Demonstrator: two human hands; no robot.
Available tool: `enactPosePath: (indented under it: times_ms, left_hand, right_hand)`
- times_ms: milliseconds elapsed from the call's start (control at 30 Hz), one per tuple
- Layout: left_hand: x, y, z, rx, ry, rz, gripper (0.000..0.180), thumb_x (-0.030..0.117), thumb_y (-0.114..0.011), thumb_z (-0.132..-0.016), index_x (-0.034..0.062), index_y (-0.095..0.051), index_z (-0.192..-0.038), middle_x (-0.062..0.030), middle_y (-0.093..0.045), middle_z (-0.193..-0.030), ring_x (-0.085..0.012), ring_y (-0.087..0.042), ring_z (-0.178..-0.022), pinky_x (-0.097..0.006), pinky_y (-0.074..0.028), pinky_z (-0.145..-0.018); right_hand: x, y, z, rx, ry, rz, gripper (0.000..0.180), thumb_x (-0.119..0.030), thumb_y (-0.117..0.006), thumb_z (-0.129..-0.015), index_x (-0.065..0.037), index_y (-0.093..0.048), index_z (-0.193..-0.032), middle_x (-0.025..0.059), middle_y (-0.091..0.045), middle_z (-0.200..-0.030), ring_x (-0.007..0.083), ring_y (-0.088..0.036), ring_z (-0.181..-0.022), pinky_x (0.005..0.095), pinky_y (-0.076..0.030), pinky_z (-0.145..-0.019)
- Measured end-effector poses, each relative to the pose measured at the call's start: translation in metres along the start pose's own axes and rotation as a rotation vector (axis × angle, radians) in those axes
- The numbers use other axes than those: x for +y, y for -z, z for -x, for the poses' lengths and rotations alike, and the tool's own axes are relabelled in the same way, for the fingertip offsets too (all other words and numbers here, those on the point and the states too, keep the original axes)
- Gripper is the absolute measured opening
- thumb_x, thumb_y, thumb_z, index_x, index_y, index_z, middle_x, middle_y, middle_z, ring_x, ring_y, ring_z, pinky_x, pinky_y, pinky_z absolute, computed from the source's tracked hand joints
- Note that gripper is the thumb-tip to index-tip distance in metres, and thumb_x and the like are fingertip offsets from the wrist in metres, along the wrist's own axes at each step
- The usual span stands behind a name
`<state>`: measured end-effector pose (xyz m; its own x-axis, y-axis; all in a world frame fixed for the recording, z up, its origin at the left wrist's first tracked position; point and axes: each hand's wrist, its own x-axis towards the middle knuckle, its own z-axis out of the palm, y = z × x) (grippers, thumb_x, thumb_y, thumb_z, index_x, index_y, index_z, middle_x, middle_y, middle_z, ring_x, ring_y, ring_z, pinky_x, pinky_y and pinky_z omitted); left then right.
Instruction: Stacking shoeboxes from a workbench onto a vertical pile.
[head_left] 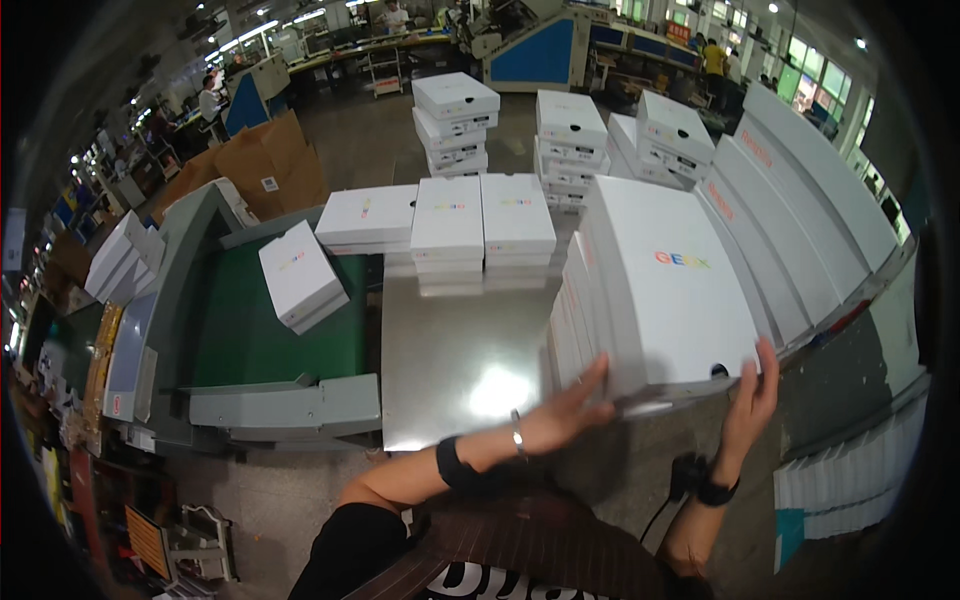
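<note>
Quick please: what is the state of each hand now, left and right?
Left hand: open, fingers pressed on the near left corner of the white box stack.
Right hand: open, fingers against its near right corner.

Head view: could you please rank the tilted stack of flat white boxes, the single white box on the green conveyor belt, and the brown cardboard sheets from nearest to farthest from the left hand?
1. Tilted stack of flat white boxes: touching the left hand, just right of it.
2. Single white box on the green conveyor belt: up and to the left.
3. Brown cardboard sheets: farthest, beyond the belt's far end.
</note>
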<state>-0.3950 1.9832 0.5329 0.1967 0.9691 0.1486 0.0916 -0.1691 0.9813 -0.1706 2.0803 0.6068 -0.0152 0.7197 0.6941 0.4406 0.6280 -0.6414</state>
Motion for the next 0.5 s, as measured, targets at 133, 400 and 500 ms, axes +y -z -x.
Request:
enactPosePath:
  times_ms: [133, 400, 500]
  left_hand:
    - [-0.001, 0.009, -0.005, -0.085, 0.024, -0.054, 0.069, 0.045, -0.040, -0.084, 0.0006, -0.016, -0.130, -0.0191, -0.007, -0.137, -0.0268, -0.014, -0.127, -0.032, -0.018, -0.100]
    - [-0.145, 0.175, -0.026, 0.753, 0.552, 0.441, 0.075, 0.048, -0.056, -0.073, -0.0023, -0.032, -0.123, -0.0183, -0.037, -0.122, -0.0283, -0.041, -0.109, -0.037, -0.040, -0.082]
    - [-0.202, 0.241, -0.042, 0.986, 0.633, 0.630, 0.080, 0.048, -0.058, -0.071, -0.0051, -0.029, -0.123, -0.0205, -0.035, -0.123, -0.0294, -0.041, -0.107, -0.038, -0.040, -0.082]
  right_hand:
    - [0.010, 0.010, 0.038, 0.234, -0.010, -0.102, 0.031, -0.008, -0.039, -0.086, 0.002, -0.040, -0.116, 0.0135, -0.039, -0.122, 0.0235, -0.036, -0.114, 0.0348, -0.030, -0.094]
    - [0.102, 0.015, 0.175, -0.326, -0.807, -0.168, 0.014, -0.009, -0.050, -0.079, 0.000, -0.053, -0.090, 0.0098, -0.055, -0.084, 0.0194, -0.052, -0.079, 0.0300, -0.042, -0.071]
    - [0.100, -0.024, 0.228, -0.608, -0.854, -0.103, 0.013, -0.011, -0.053, -0.077, 0.000, -0.056, -0.084, 0.0086, -0.058, -0.072, 0.0158, -0.054, -0.066, 0.0281, -0.044, -0.061]
